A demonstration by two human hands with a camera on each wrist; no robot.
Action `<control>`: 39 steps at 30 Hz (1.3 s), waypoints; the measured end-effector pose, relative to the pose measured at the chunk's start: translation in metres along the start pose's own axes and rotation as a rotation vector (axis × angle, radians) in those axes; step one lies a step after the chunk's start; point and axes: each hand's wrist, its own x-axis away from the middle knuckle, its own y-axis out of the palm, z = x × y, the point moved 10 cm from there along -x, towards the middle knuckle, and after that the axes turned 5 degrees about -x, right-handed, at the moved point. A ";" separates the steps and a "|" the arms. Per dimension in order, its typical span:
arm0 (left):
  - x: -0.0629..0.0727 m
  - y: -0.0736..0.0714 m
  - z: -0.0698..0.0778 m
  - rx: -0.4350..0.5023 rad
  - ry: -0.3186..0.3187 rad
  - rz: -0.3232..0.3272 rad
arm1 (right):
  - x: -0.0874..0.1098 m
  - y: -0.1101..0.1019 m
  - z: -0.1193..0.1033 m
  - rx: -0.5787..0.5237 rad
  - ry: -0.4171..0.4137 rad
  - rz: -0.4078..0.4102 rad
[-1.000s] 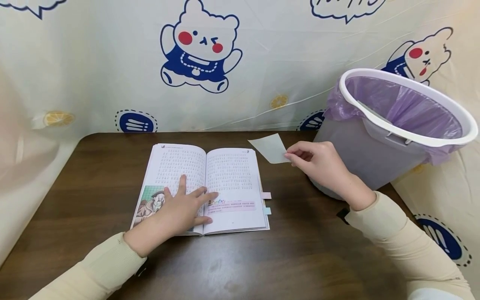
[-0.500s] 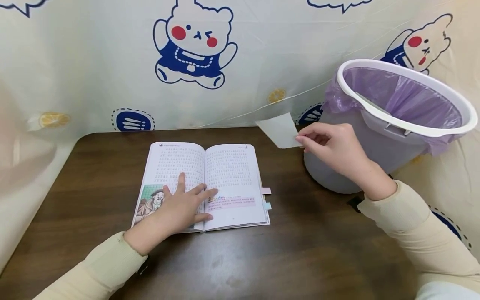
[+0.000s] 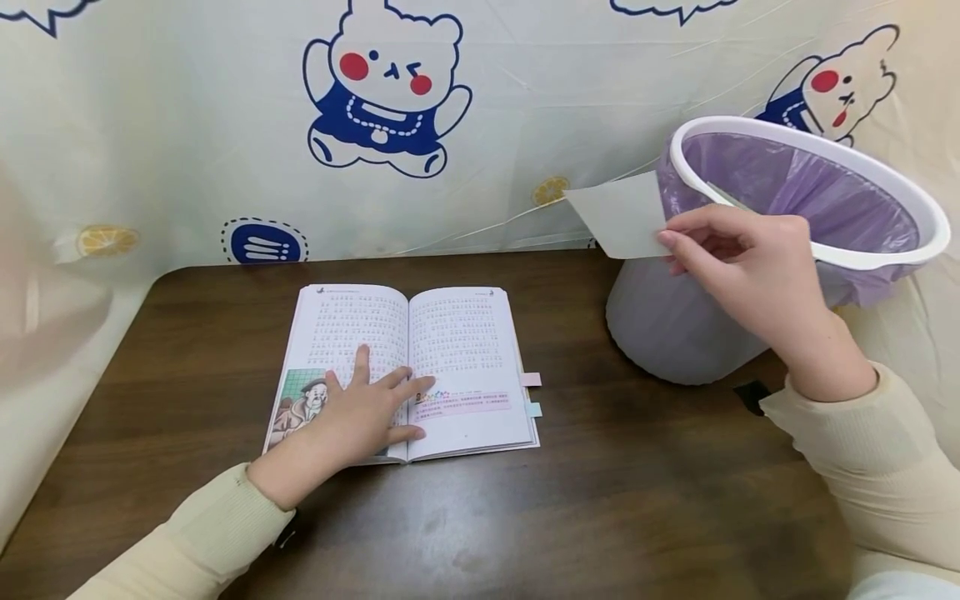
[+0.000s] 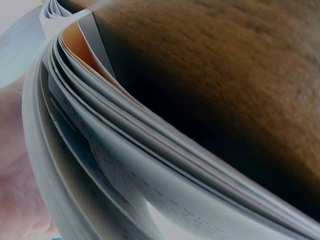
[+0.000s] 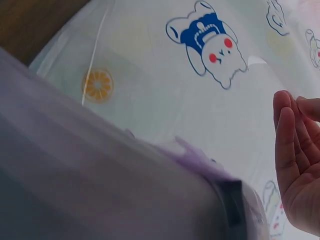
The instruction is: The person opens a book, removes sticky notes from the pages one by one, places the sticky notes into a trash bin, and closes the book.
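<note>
An open book (image 3: 465, 333) lies on the brown table, with printed text on both pages and a drawing of a bearded figure at lower left. My left hand (image 3: 360, 421) rests across its lower middle, fingers spread over the spine. The left wrist view shows the book's page edges (image 4: 165, 145) close up, beside part of the left hand (image 4: 22, 180). Between thumb and fingertips my right hand (image 3: 772, 283) pinches a small pale sheet of paper (image 3: 618, 217) by its corner. In the head view, hand and sheet overlap the near side of a grey trash bin (image 3: 667, 325).
The bin has a white rim (image 3: 900, 260) and a purple plastic liner (image 3: 832, 192), and leans at the table's right. Pink (image 3: 532, 379) and blue index tabs (image 3: 535, 409) stick out from the book's right edge. Behind the table hangs a printed bear curtain (image 3: 525, 100).
My right hand has carried the sheet up and to the right, from beside the book to the bin's rim. The left hand stays on the book. The head view has shifted slightly.
</note>
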 end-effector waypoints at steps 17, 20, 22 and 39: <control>0.001 0.000 -0.001 -0.001 0.007 0.012 | 0.010 -0.059 0.011 -0.147 0.114 0.194; 0.000 0.000 -0.001 0.004 0.008 0.012 | 0.012 -0.069 0.020 -0.234 0.169 0.236; 0.000 0.000 -0.001 0.004 0.009 0.013 | 0.014 -0.075 0.026 -0.313 0.184 0.261; 0.000 0.001 -0.001 0.009 0.005 0.020 | 0.028 -0.118 0.060 -0.057 0.354 0.412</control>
